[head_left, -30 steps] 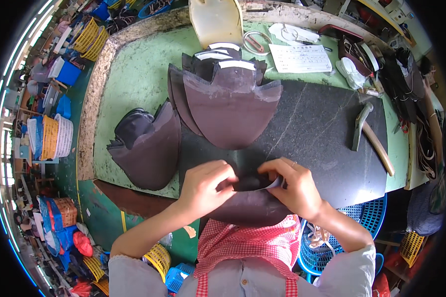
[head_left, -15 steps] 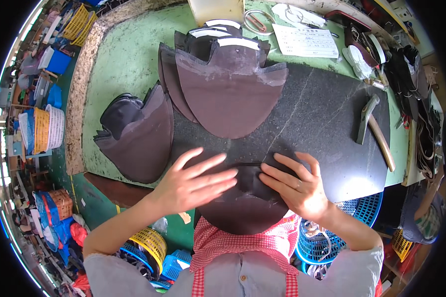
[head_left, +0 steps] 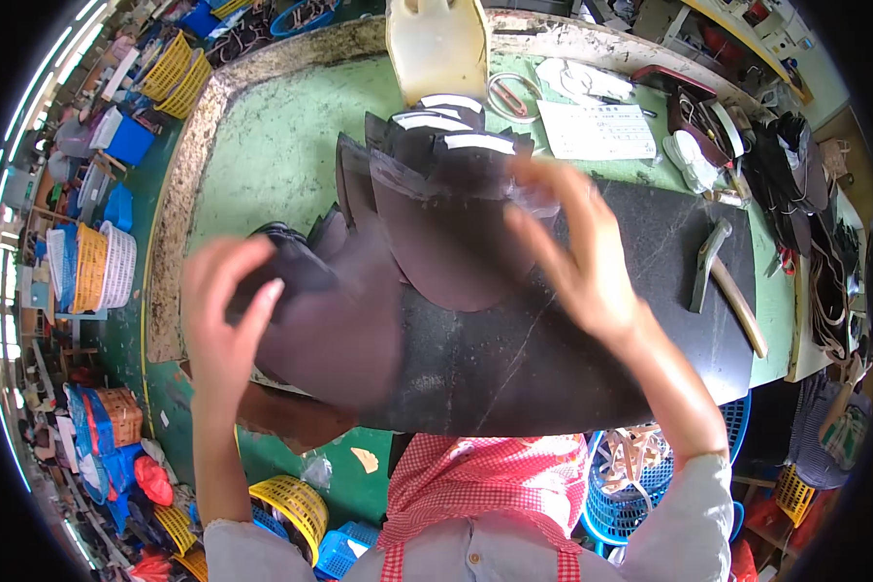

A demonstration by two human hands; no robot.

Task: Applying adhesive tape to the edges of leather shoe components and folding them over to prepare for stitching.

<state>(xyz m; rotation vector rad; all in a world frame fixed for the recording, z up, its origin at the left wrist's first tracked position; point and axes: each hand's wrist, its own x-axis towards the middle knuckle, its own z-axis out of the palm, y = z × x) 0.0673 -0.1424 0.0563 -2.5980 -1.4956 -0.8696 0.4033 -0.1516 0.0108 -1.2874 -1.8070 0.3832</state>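
At the left of the bench, my left hand (head_left: 221,315) curls its thumb and fingers around the black end of a brown leather shoe upper (head_left: 335,339). The piece is blurred and lies over the left pile of uppers. My right hand (head_left: 587,257), thumb and fingers apart and blurred, reaches over the right edge of the middle stack of uppers (head_left: 456,247). I see nothing held in it. White strips edge the top of this stack. Both piles partly rest on a black stone slab (head_left: 514,364).
A hammer (head_left: 713,267) lies at the slab's right. Beyond the stack are a cream plastic holder (head_left: 436,48), a paper sheet (head_left: 597,131), a white roll (head_left: 691,160) and a ring-shaped tool (head_left: 512,97). Blue baskets (head_left: 616,500) and a yellow basket (head_left: 291,500) stand below the bench.
The upper in front of me has gone from the slab's near edge; one is now at the left pile under my left hand. My right hand has moved forward to the middle stack.
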